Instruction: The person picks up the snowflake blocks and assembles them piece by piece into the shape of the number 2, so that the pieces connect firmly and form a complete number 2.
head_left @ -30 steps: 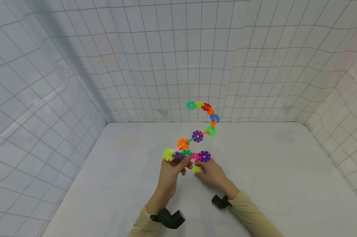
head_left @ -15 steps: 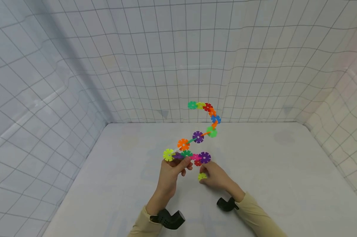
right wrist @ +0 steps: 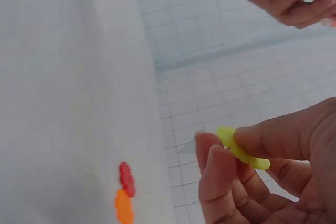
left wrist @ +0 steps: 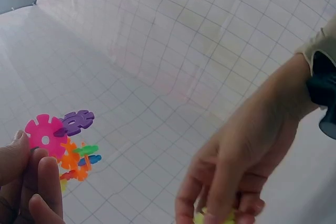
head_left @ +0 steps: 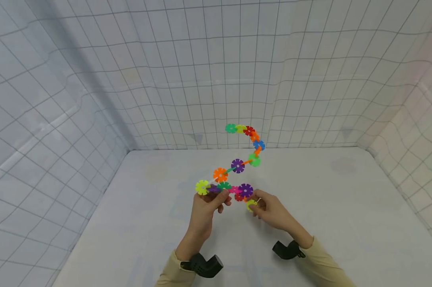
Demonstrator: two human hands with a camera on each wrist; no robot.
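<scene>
A long chain of colourful slotted plastic discs stretches away from my left hand (head_left: pixel 202 213), which pinches it near its front end. The pink disc (left wrist: pixel 46 136) is right by the left fingertips, with a purple disc (head_left: pixel 245 190) joined to it at the chain's right end. To the right of the chain, my right hand (head_left: pixel 273 209) pinches a single yellow disc (right wrist: pixel 239 148) between thumb and fingers. That disc is apart from the chain. A red disc (right wrist: pixel 126 180) and an orange disc (right wrist: pixel 124 207) lie on the table, partly hidden by the purple disc in the head view.
The white table (head_left: pixel 327 199) is bounded by a grid-patterned cloth wall (head_left: pixel 216 71) at the back and sides. The chain's far end, a green disc (head_left: pixel 231 128), reaches toward the back wall. Each wrist carries a black camera (head_left: pixel 286 250).
My right hand has moved right with the yellow disc, first nearer to me, then back up. More of the red and orange discs now shows. The left hand has barely moved.
</scene>
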